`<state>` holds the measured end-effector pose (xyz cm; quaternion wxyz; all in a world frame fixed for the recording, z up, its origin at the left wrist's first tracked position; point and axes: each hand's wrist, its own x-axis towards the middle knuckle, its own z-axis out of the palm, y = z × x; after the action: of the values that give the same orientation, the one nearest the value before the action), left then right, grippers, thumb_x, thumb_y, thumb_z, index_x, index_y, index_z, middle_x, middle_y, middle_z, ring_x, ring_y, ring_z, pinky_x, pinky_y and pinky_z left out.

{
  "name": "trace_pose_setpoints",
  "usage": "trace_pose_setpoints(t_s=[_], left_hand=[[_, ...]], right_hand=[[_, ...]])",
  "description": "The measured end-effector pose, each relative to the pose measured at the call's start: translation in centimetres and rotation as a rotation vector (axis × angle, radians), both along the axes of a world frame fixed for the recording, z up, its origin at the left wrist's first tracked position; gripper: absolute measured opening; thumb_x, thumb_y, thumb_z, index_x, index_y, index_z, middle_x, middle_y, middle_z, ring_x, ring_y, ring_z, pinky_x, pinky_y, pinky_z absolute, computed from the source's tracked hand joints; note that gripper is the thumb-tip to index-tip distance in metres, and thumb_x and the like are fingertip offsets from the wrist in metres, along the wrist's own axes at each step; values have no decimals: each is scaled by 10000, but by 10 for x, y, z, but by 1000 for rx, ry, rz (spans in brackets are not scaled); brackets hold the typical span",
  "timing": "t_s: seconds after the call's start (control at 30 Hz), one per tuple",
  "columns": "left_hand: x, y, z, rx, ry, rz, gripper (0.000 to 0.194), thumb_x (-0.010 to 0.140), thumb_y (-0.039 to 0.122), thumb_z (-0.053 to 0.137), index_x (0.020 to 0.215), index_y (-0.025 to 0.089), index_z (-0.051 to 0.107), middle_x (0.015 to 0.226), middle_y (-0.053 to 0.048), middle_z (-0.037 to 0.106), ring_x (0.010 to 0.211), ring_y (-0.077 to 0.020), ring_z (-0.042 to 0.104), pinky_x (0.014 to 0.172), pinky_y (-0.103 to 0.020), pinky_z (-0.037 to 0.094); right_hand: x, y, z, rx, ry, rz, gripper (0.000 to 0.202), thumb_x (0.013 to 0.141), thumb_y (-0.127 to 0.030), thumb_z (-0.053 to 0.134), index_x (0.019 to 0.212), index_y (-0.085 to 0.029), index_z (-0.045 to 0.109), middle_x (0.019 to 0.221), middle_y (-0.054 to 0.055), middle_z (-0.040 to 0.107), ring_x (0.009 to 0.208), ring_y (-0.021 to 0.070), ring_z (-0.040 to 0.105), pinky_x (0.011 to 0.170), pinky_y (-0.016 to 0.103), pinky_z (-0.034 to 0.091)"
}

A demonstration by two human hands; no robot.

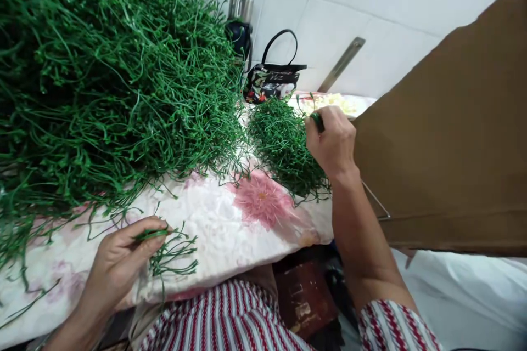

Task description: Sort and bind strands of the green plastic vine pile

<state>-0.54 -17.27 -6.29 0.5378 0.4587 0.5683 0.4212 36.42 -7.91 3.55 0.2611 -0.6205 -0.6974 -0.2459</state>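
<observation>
A bunch of thin green stems with small bud tips is pinched in my left hand, low over the front of the flowered cloth. My right hand is closed around a few green stems, above the right edge of a small green pile. A much larger heap of the same green stems covers the left and back of the table. The palm side of my right hand is hidden.
The flowered cloth covers the table. Behind stand a floral bag and a metal flask against white tiles. Pale yellow pieces lie at the back right, near a leaning metal strip. A large brown board fills the right.
</observation>
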Motion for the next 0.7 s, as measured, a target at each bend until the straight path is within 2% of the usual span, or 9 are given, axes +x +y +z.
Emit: trace_pose_setpoints(t_s=[0.1,0.17,0.23,0.3,0.33,0.4,0.47,0.57,0.7], left_hand=[[10,7,1,42,60,-91,233,658,346,692,839,202,669,814,-24,662,705,-165,586,558,-212,460],[17,10,7,81,110,-112,266,700,354,654,915,198,648,874,-35,652,726,-163,573,554,-209,441],[24,12,15,132,159,-147,281,748,349,605,986,200,619,938,-42,636,750,-157,558,576,-208,428],[32,15,24,193,199,-221,284,796,323,547,1054,210,585,969,-38,620,760,-143,543,613,-207,418],[36,17,27,220,218,-254,275,813,304,523,1067,213,575,975,-32,610,773,-135,536,654,-209,416],[45,22,32,271,232,-314,282,820,257,507,1093,212,559,985,-29,592,819,-132,527,703,-215,410],[54,25,32,338,195,-351,289,805,214,514,1092,194,547,1019,-39,575,888,-141,516,771,-233,406],[62,26,30,364,109,-375,300,772,194,558,1071,184,538,1039,-46,567,892,-137,516,810,-248,409],[61,21,23,316,-54,-387,373,721,165,610,1083,190,523,1006,-42,568,864,-127,531,782,-234,430]], right_hand=[[25,30,2,-249,-13,-153,331,826,-363,500,1069,-144,551,976,144,578,888,273,534,789,456,405],[27,33,-2,-293,-17,-155,443,792,-382,552,1167,-148,518,1082,164,564,992,316,517,853,517,374],[16,21,-8,-198,11,-35,410,809,-364,539,1162,-157,529,1130,152,557,1065,306,495,910,503,359],[-7,-1,-15,-134,96,176,294,843,-323,494,1075,-164,578,1083,123,586,1043,254,522,912,427,392],[-21,-14,-18,-166,163,297,249,853,-307,482,1022,-166,598,1024,109,608,993,227,550,882,385,419],[-52,-38,-26,-357,323,549,207,861,-295,483,957,-167,615,926,82,638,870,176,594,789,310,459],[-81,-57,-36,-559,471,737,220,848,-312,518,983,-162,605,922,72,650,822,150,606,739,272,469],[-113,-70,-54,-691,609,831,257,818,-328,568,1002,-150,589,882,60,652,765,131,600,691,249,470],[-129,-69,-74,-662,686,830,146,846,-259,516,821,-147,607,700,18,609,628,98,545,593,218,427]])
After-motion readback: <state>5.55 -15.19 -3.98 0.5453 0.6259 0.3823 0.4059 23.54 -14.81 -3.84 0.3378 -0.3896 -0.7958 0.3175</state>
